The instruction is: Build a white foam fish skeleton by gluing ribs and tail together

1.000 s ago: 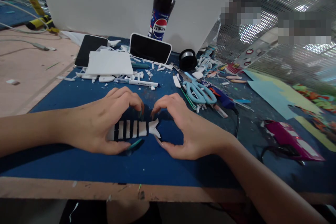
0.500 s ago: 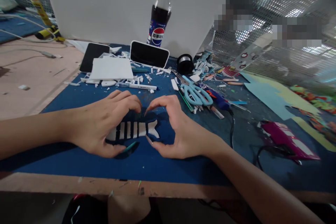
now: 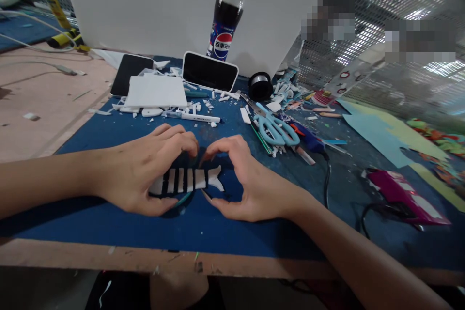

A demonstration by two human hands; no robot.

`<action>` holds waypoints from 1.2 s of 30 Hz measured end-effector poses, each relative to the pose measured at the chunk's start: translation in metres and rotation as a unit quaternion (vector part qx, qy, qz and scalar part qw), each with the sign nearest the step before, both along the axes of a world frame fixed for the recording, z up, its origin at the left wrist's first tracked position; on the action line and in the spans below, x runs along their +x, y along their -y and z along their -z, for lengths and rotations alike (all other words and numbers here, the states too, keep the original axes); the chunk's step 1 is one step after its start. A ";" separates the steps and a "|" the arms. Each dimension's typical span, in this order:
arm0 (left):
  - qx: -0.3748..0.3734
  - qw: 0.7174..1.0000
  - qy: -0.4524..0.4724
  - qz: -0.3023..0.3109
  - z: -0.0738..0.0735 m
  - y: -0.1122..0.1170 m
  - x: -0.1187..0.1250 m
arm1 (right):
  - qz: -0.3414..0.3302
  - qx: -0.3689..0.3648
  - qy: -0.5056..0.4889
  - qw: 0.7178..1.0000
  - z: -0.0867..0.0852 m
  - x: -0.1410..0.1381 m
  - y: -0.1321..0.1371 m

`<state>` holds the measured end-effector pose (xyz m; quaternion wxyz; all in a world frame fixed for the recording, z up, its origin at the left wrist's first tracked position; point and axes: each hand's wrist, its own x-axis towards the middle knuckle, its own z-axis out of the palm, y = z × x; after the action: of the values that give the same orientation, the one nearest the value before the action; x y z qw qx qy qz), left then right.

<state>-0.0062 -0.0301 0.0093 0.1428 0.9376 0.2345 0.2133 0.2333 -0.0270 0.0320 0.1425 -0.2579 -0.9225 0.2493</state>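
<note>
White flat pieces (image 3: 200, 178) lie in a row on the blue mat, forming a fish shape with narrow dark gaps between strips and a forked tail piece (image 3: 215, 178) at the right end. Over the left end arches my left hand (image 3: 148, 169), palm down, hiding part of the front piece; its thumb and fingers are apart, with a teal tip at the thumb. My right hand (image 3: 247, 181) curves round the tail end. Its thumb and index tips lie near the lower and upper edges of the strip beside the tail, apart from each other. Whether they touch it I cannot tell.
Beyond the hands lie a marker (image 3: 199, 117), a white block (image 3: 157, 91), a phone (image 3: 210, 71), a cola bottle (image 3: 225, 19) and a wire spool (image 3: 260, 86). Blue-handled scissors (image 3: 276, 128), a corded blue tool (image 3: 308, 139) and a magenta packet (image 3: 405, 196) sit to the right.
The whole view has shifted slightly, moving most things a little to the right. Both hands keep nearly the same curved pose around the fish pieces.
</note>
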 end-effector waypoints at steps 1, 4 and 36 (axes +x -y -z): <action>0.001 1.000 0.001 0.001 0.000 0.000 0.000 | 0.000 0.000 0.000 1.000 0.000 0.000 0.000; 0.002 1.000 0.000 0.006 0.000 -0.002 0.000 | -0.002 0.001 -0.002 1.000 0.000 0.000 0.000; -0.019 1.000 0.017 -0.012 0.001 0.000 0.000 | 0.001 0.003 0.049 0.999 -0.009 0.009 -0.004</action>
<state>-0.0065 -0.0303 0.0085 0.1621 0.9282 0.2468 0.2264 0.2419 -0.0230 0.0409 0.0979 -0.2708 -0.9288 0.2332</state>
